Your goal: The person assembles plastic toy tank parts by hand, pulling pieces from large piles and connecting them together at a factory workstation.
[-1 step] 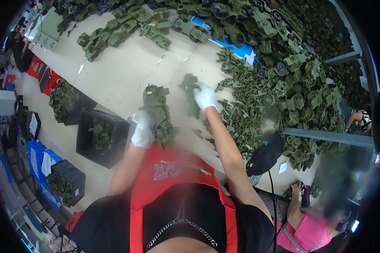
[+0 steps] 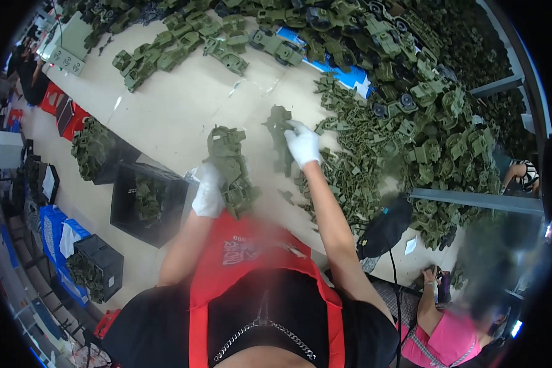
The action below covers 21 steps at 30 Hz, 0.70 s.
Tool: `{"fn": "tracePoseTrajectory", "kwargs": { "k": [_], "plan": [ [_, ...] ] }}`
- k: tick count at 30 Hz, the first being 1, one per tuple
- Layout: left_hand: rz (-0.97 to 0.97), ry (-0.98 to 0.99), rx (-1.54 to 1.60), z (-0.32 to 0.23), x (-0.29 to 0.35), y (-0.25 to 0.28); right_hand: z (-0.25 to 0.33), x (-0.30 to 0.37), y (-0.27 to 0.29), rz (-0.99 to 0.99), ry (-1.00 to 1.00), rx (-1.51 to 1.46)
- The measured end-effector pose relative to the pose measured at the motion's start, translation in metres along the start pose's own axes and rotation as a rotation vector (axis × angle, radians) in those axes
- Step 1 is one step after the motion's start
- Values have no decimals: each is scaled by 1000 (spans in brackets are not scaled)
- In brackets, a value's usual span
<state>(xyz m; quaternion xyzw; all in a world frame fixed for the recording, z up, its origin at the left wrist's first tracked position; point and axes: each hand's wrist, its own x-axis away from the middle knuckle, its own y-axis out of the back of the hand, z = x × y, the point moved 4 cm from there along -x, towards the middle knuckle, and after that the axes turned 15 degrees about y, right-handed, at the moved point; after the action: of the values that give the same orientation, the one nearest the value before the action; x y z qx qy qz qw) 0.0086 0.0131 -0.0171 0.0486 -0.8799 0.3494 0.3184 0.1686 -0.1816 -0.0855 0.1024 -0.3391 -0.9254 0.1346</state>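
Observation:
My left hand [image 2: 208, 191], in a white glove, grips the left side of an army-green plastic toy vehicle body [image 2: 227, 144]. That body lies lengthwise in front of my red apron, and its near end is hazy. To its right, my white-gloved right hand [image 2: 303, 146] holds a long, narrow green plastic part [image 2: 280, 138] by its right side, with the fingers closed at its edge. The two green pieces are apart from each other. Part of the left hand's fingers is hidden against the vehicle body.
Small green parts [image 2: 356, 141] lie heaped on the pale table [image 2: 165, 116], right of my right hand. Larger vehicle bodies [image 2: 454, 147] pile beyond them, others [image 2: 165, 49] at the far left. Dark bins [image 2: 119, 214] stand left. A co-worker in pink [image 2: 448, 334] sits lower right.
My right hand has shifted slightly to the right and nearer, and the narrow green part in it appears less blurred. My left hand stays by the vehicle body.

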Motion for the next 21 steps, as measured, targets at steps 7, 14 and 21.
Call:
{"fn": "tracePoseTrajectory", "kwargs": {
  "k": [7,14,21],
  "plan": [
    [73,-201,-224,-3,6,-53,180,76,100,-93,369,6],
    [100,-216,-323,1,3,-67,181,93,106,-133,406,140],
    [127,-259,-308,3,0,-75,190,96,101,-314,399,173]
  ]
}}
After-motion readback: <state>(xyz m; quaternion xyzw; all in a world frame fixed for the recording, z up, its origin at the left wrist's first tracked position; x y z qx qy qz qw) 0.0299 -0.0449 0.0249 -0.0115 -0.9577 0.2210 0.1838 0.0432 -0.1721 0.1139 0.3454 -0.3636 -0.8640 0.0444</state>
